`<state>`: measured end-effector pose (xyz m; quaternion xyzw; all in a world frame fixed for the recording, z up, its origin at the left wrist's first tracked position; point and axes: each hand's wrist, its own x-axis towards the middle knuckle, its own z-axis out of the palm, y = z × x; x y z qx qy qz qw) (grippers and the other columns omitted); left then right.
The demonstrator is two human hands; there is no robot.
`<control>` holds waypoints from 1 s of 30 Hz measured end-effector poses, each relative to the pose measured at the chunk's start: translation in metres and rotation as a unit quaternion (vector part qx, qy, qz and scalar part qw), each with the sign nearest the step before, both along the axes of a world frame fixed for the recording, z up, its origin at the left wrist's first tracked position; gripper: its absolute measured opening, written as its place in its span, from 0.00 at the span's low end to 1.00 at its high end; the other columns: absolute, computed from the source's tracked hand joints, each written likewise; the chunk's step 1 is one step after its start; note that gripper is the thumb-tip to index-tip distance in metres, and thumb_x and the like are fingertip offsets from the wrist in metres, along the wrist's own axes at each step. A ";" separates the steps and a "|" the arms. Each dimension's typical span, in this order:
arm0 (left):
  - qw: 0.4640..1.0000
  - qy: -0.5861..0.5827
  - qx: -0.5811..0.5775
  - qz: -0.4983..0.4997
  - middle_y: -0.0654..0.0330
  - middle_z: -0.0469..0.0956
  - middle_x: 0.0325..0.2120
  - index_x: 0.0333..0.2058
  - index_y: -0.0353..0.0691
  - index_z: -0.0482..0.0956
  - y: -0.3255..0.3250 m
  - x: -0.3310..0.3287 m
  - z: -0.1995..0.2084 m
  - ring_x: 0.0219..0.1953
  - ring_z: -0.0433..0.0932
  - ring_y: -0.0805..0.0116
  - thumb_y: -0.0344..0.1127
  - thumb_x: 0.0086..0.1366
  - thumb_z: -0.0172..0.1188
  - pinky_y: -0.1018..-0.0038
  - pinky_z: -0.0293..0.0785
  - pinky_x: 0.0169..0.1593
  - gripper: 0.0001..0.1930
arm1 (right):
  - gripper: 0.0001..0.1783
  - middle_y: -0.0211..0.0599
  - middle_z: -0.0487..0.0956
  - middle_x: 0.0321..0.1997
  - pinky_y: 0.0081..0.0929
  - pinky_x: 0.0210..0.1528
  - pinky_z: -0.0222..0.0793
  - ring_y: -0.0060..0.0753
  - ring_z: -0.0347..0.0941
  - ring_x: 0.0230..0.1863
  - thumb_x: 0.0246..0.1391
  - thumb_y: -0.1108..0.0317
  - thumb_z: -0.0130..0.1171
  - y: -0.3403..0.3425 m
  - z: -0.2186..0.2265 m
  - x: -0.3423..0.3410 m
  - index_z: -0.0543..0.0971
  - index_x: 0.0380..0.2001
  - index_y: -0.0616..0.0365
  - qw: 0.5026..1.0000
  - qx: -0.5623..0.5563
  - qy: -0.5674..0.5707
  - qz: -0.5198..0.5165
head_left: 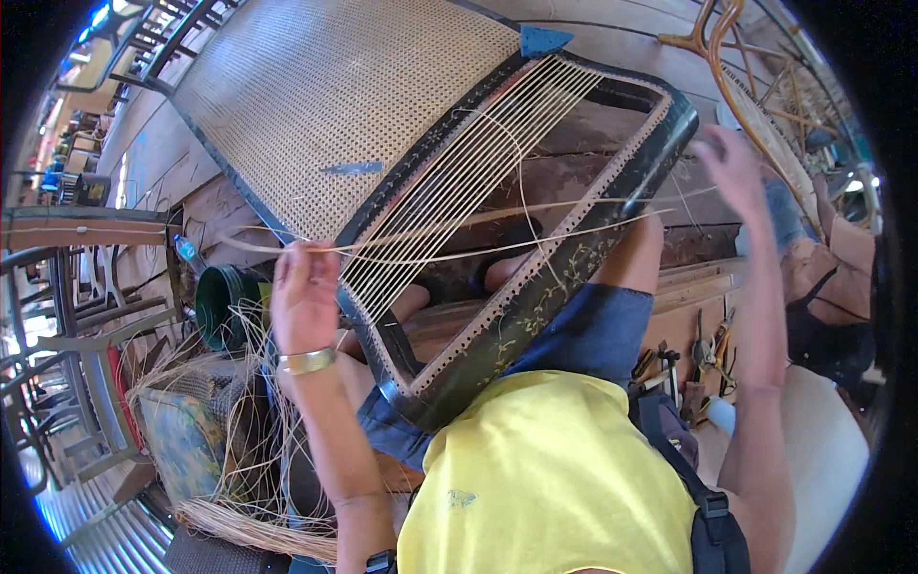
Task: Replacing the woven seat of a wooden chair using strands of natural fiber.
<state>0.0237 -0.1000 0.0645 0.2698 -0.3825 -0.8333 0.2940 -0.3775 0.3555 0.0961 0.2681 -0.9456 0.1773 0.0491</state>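
Note:
A dark chair frame (564,253) with painted gold leaf patterns and a row of small holes rests across my lap. Pale cane strands (478,182) run in parallel lengthwise over its opening. My left hand (304,287) is closed in a pinch on a long cane strand (449,251) at the frame's near left corner. That strand stretches loosely over the frame toward the right. Beyond the frame's right side, my right hand (732,172) is raised, slightly blurred, its fingers loosely apart with no strand visible in them. A blue wedge-shaped piece (545,41) sits on the frame's far corner.
A finished woven cane panel (344,105) adjoins the strung opening. Loose cane strands (258,521) lie in a bundle at lower left, near a dark green bucket (222,306). Hand tools (703,354) lie at right. Another person (827,258) sits beside a bentwood frame (722,48).

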 end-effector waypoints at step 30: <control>0.959 -0.072 -0.272 0.028 0.54 0.80 0.48 0.45 0.39 0.77 -0.392 0.099 0.170 0.49 0.80 0.64 0.27 0.68 0.58 0.72 0.78 0.51 0.08 | 0.09 0.44 0.74 0.27 0.33 0.38 0.67 0.40 0.73 0.33 0.57 0.69 0.56 0.145 -0.096 0.048 0.74 0.29 0.65 0.981 0.085 -0.167 0.058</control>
